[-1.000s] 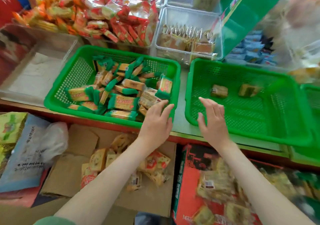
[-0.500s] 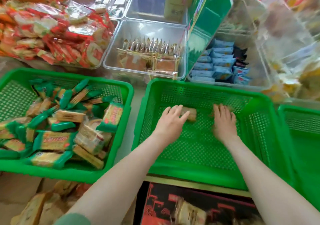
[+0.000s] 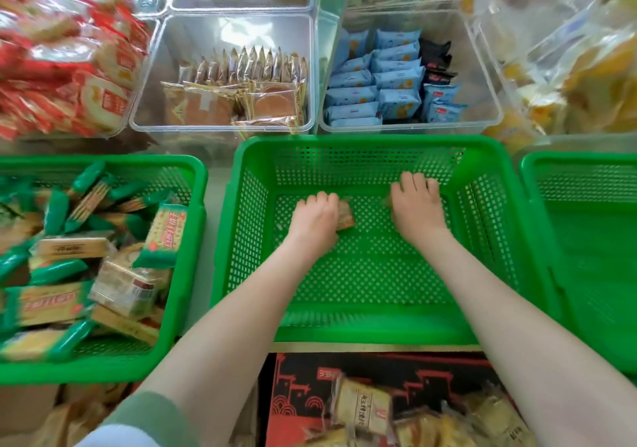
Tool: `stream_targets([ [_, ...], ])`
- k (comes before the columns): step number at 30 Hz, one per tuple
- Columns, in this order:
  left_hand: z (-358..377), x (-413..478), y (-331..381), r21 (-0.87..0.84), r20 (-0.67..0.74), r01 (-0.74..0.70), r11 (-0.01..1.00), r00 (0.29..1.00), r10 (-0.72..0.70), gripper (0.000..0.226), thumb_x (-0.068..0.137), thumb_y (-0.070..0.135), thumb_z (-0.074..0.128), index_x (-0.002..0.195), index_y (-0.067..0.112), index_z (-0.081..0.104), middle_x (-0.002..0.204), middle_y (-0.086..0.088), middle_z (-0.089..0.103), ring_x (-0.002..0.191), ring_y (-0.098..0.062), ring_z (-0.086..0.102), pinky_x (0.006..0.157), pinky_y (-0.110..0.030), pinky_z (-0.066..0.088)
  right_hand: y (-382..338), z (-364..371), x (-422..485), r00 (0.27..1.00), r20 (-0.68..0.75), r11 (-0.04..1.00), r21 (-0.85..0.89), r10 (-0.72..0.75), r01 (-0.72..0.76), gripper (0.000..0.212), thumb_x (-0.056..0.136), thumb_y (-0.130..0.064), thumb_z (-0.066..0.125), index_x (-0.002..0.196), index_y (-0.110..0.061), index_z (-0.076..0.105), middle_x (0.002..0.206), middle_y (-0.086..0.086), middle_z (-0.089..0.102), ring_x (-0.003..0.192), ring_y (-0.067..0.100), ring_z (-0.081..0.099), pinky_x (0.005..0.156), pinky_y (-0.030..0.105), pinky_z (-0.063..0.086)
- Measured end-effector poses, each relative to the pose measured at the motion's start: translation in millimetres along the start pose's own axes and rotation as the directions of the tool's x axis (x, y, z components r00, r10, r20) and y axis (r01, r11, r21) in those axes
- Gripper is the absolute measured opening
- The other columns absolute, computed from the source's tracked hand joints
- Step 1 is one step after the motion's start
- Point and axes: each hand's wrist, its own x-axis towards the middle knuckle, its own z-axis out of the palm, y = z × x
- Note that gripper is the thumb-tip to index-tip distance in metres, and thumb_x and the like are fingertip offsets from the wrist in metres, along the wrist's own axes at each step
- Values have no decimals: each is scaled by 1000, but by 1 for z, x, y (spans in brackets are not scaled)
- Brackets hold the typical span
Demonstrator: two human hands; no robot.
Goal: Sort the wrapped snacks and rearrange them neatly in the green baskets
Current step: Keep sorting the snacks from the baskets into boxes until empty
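I am looking down into the middle basket point(image 3: 362, 141), and both hands are working near its far wall. The left hand point(image 3: 315, 219) is curling its fingers over a brown snack point(image 3: 345, 215) on the mesh floor and gripping it, with one end of the wrapper sticking out past the knuckles. The right hand point(image 3: 417, 208) is sitting knuckles-up close to the far wall with its fingers tucked under. I cannot tell whether it is holding anything, as the palm is covering that spot.

From the hands back to the near rim the mesh floor is lying bare, giving wide room. The left basket point(image 3: 194, 239) is standing just beside it across a narrow gap and carrying a loose heap of green-ended packs point(image 3: 165, 233). The right basket point(image 3: 586, 239) is being cut off by the frame.

Clear bins point(image 3: 224, 126) are standing right behind the far rim, one holding blue packs point(image 3: 372, 81). Under the near rim a gold shelf edge point(image 3: 375, 347) is showing. Below it a red box point(image 3: 379, 374) of wrapped packs is blurring out.
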Motion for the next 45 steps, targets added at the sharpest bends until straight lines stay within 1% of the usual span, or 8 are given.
stream_targets([
  [6, -26, -62, -10, -154, -46, 82, 985, 995, -90, 38, 82, 20, 57, 116, 8, 43, 114, -11, 55, 103, -28, 56, 83, -33, 43, -13, -41, -33, 982, 184, 998, 64, -33, 21, 38, 87, -11, 56, 124, -11, 47, 112, 7, 63, 105, 28, 59, 91, 38, 41],
  [11, -66, -126, -22, -212, -106, 69, 975, 990, -93, 37, 85, 26, 57, 114, 9, 43, 111, -8, 54, 101, -26, 54, 80, -31, 40, -23, -108, -73, 995, -73, 975, 205, -74, 87, 45, 51, -9, 86, 87, -5, 60, 66, 10, 62, 58, 27, 62, 54, 30, 47],
  [19, -102, -209, 12, -382, -207, -130, 915, 977, 52, 40, 84, 27, 60, 113, 6, 44, 108, -11, 53, 99, -30, 53, 81, -37, 42, -2, -196, -209, 979, -121, 908, 407, 163, -100, 46, 69, -15, 81, 106, 0, 58, 85, 14, 66, 75, 31, 65, 63, 34, 50],
  [28, -81, -276, 95, -426, -195, -262, 866, 961, 195, 53, 87, 31, 60, 130, 6, 40, 112, -9, 51, 99, -26, 51, 78, -32, 44, 58, -188, -371, 770, 385, 442, 651, 508, -617, 33, 95, -33, 55, 122, -16, 45, 108, 9, 60, 90, 27, 58, 73, 40, 52],
  [32, -63, -309, 128, -390, -189, -199, 899, 973, 133, 57, 88, 35, 58, 134, 7, 39, 112, -7, 51, 100, -23, 50, 80, -28, 41, 68, -159, -413, 739, 456, 327, 691, 496, -645, 31, 96, -34, 53, 120, -16, 46, 98, 4, 55, 84, 20, 53, 62, 29, 42],
  [37, -8, -362, 178, -432, -155, -127, 893, 986, 65, 60, 87, 39, 61, 133, 7, 41, 112, -5, 52, 100, -20, 51, 85, -28, 44, 55, -104, -454, 681, 590, 87, 725, 433, -683, 25, 96, -36, 53, 114, -19, 46, 100, 4, 56, 90, 23, 59, 73, 36, 51],
  [42, 46, -390, 221, -417, -61, -65, 906, 997, 44, 65, 80, 38, 71, 127, 0, 50, 103, -9, 56, 92, -24, 56, 77, -31, 48, 62, -47, -472, 448, 770, -308, 608, 455, -732, 42, 92, -32, 62, 114, -10, 33, 112, 11, 50, 90, 22, 53, 70, 33, 45],
  [45, 64, -392, 234, -366, -69, -73, 928, 996, 51, 63, 71, 31, 79, 118, -3, 56, 95, -11, 59, 82, -27, 59, 67, -35, 53, 72, -23, -476, 388, 797, -357, 569, 463, -741, 50, 91, -29, 64, 118, -8, 28, 114, 11, 43, 95, 23, 47, 75, 33, 38],
])
